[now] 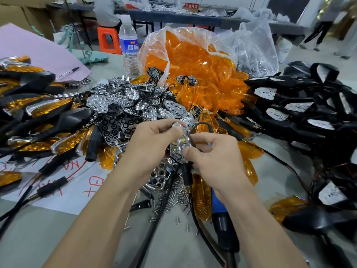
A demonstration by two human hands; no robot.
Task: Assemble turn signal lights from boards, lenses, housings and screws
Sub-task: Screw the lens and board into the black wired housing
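Both my hands hold one turn signal unit at the middle of the view. Its chrome reflector [180,147], with honeycomb holes and lit-looking LEDs, faces up. My left hand [152,144] pinches the reflector's upper end between thumb and fingers. My right hand [210,161] pinches its lower right edge, with the black housing stem [186,175] hanging below. A black wire [202,125] loops above the right hand. Loose screws [173,198] lie scattered on the table under my wrists.
A pile of chrome reflectors [123,101] lies ahead, with a bag of orange lenses [195,60] behind it. Finished lights [38,113] are stacked at left, black housings with boards [301,105] at right. A blue-handled screwdriver [222,215] lies near my right forearm. A water bottle [129,45] stands at the back.
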